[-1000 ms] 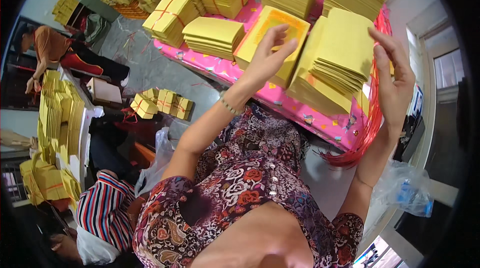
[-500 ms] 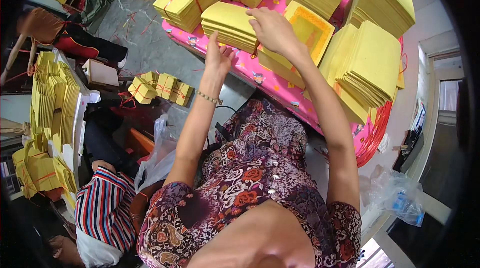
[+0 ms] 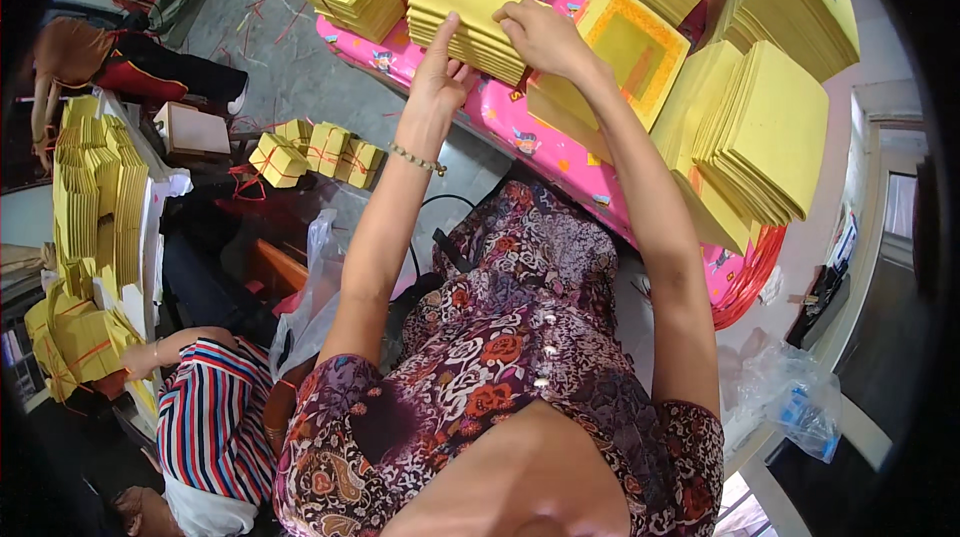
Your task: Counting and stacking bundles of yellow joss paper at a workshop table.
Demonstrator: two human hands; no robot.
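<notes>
Yellow paper stack (image 3: 470, 22) sits at the near edge of the pink tabletop (image 3: 520, 127), where we steady its side w/ left hand (image 3: 437, 77), fingers straight, while right hand (image 3: 540, 37) curls over its top, prob. squaring the sheets.

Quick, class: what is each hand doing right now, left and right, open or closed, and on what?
Left hand: open, fingers against the near edge of the yellow paper stack.
Right hand: curled over the same stack's top; grip cannot be told.

Head fisheye, looking steeply down, close over table (image 3: 560, 137).
</notes>
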